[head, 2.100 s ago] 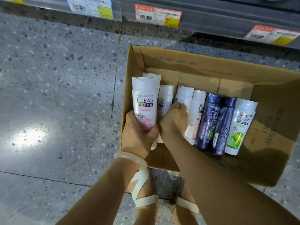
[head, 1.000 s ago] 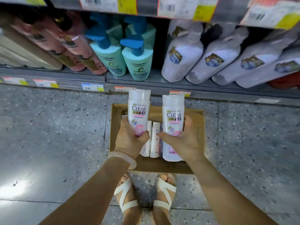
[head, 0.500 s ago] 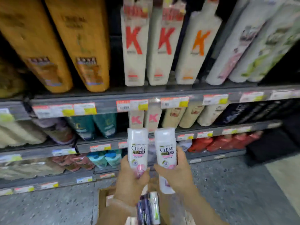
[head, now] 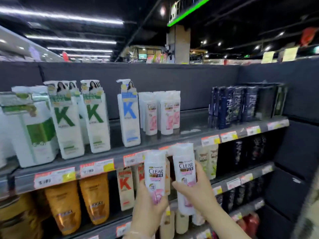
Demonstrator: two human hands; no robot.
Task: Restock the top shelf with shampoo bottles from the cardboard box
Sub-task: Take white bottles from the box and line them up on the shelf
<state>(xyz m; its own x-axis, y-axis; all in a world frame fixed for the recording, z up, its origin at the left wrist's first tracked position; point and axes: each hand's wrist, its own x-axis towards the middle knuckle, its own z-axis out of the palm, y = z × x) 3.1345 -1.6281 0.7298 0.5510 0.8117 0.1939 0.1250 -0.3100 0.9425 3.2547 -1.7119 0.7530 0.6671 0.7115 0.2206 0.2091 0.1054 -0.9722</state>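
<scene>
while below shelf (head: 189,118), 2 gripped bottles (head: 155,176)

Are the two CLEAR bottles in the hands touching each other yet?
Apart. The head view shows a dark gap between the left-hand bottle and the right-hand bottle along their whole length, each gripped low by its own hand: left hand, right hand.
</scene>
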